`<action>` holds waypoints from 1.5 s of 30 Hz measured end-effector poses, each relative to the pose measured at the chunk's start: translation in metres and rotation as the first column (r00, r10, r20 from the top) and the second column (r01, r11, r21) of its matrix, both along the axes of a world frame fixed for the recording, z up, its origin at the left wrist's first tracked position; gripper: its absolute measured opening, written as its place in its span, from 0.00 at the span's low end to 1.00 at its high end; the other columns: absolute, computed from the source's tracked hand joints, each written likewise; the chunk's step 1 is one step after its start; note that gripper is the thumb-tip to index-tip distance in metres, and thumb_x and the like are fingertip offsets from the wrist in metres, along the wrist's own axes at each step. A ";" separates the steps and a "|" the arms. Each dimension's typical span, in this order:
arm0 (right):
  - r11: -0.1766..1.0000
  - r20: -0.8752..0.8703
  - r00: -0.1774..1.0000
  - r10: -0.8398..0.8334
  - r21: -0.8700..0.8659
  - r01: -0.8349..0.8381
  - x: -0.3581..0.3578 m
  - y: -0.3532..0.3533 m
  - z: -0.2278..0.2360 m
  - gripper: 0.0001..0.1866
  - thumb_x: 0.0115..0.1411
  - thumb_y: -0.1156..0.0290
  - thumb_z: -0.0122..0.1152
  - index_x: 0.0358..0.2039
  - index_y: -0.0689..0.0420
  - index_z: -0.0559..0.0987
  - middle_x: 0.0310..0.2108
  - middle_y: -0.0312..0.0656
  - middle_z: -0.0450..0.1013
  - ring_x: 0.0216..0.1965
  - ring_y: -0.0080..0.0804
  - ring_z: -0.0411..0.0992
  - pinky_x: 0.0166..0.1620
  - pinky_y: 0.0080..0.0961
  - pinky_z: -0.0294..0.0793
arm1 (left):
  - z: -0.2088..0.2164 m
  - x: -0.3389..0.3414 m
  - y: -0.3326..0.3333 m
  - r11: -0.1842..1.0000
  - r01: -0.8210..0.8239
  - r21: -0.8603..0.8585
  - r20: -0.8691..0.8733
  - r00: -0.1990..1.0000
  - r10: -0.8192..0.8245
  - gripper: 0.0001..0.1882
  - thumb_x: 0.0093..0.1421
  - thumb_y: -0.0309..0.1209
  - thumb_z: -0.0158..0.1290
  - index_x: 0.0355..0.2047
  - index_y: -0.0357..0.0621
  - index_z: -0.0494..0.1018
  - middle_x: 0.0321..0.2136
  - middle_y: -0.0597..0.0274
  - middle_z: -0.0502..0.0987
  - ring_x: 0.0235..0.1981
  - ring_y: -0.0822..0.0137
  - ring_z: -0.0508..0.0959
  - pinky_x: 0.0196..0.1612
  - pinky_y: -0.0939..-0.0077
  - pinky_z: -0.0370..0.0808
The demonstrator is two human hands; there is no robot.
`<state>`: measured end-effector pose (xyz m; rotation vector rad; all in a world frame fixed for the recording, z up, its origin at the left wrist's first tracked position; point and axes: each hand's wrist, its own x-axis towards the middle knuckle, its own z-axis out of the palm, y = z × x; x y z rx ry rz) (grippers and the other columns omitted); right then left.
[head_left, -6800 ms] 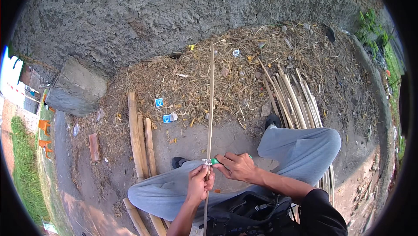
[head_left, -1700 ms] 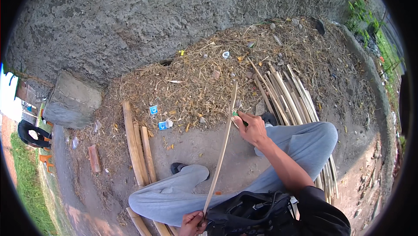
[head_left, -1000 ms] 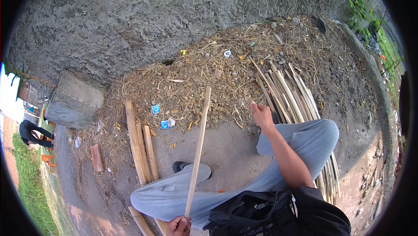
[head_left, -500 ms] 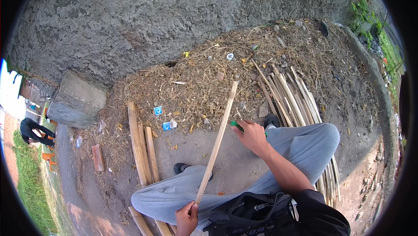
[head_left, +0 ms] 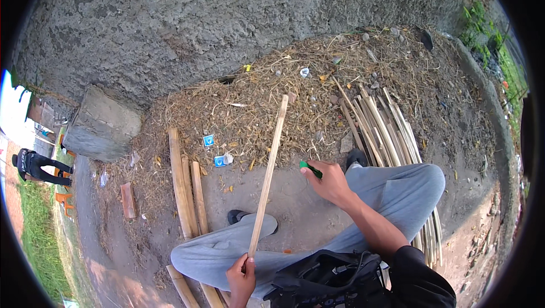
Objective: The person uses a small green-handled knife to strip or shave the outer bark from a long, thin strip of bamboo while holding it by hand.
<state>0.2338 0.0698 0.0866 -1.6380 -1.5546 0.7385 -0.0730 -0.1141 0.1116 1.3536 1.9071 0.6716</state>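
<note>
My left hand (head_left: 241, 278) is closed around the lower end of a long, flat bamboo strip (head_left: 268, 176). The strip rises from my lap, leaning slightly right, and its far end is free over the dry litter. To the right of it, apart from the strip, my right hand (head_left: 331, 185) is closed on a small green tool (head_left: 303, 165). Only the tool's green end and a bit of its dark edge show past my fingers; I cannot make out its exact kind. My legs in grey trousers (head_left: 233, 251) are bent wide on either side.
Many split bamboo strips (head_left: 392, 137) lie bundled by my right leg. Thicker bamboo pieces (head_left: 180, 186) run under my left leg. Ahead is a rough wall (head_left: 227, 18) above straw litter, with a concrete block (head_left: 105, 126) and a brick (head_left: 128, 200) at left. A person (head_left: 42, 167) stands far left.
The bamboo strip's far end has swung left and stands more upright. My right hand has shifted slightly, staying beside it. The distant person has straightened from a bend.
</note>
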 end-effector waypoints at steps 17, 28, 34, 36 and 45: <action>0.881 -0.107 0.875 0.472 0.100 -0.463 -0.057 -0.062 -0.010 0.18 0.63 0.58 0.61 0.47 0.57 0.81 0.28 0.48 0.77 0.25 0.48 0.76 0.30 0.38 0.76 | 0.006 0.045 0.079 0.930 0.024 -0.367 0.769 0.571 0.289 0.12 0.70 0.30 0.48 0.46 0.34 0.74 0.24 0.67 0.70 0.19 0.77 0.67 0.18 0.83 0.61; 0.861 0.124 0.886 0.447 0.209 -0.464 -0.057 -0.062 -0.009 0.16 0.62 0.56 0.61 0.43 0.53 0.81 0.23 0.40 0.74 0.18 0.45 0.74 0.19 0.40 0.72 | 0.000 0.059 0.083 0.963 0.036 -0.267 0.842 0.495 0.215 0.12 0.70 0.32 0.48 0.34 0.35 0.72 0.17 0.69 0.64 0.14 0.80 0.60 0.16 0.84 0.54; 0.878 0.247 0.908 0.339 0.264 -0.400 -0.057 -0.061 -0.010 0.13 0.59 0.55 0.65 0.40 0.47 0.81 0.21 0.35 0.70 0.14 0.40 0.71 0.16 0.35 0.69 | -0.006 0.059 0.077 0.969 0.045 -0.241 0.840 0.511 0.185 0.12 0.71 0.32 0.47 0.39 0.33 0.73 0.19 0.70 0.66 0.14 0.81 0.59 0.16 0.84 0.54; 0.872 0.256 0.908 0.332 0.283 -0.399 -0.058 -0.061 -0.010 0.13 0.59 0.55 0.65 0.39 0.47 0.81 0.20 0.34 0.70 0.13 0.39 0.70 0.15 0.34 0.69 | -0.007 0.058 0.077 0.970 0.076 -0.231 0.864 0.474 0.168 0.12 0.71 0.32 0.47 0.41 0.33 0.73 0.21 0.69 0.67 0.15 0.81 0.59 0.16 0.84 0.55; 0.880 0.249 0.924 0.289 0.310 -0.359 -0.058 -0.061 -0.015 0.13 0.58 0.55 0.66 0.40 0.47 0.81 0.19 0.34 0.69 0.12 0.38 0.69 0.14 0.34 0.67 | -0.008 0.056 0.080 0.966 0.071 -0.250 0.829 0.531 0.175 0.17 0.71 0.30 0.46 0.57 0.35 0.70 0.31 0.66 0.70 0.16 0.81 0.61 0.16 0.84 0.56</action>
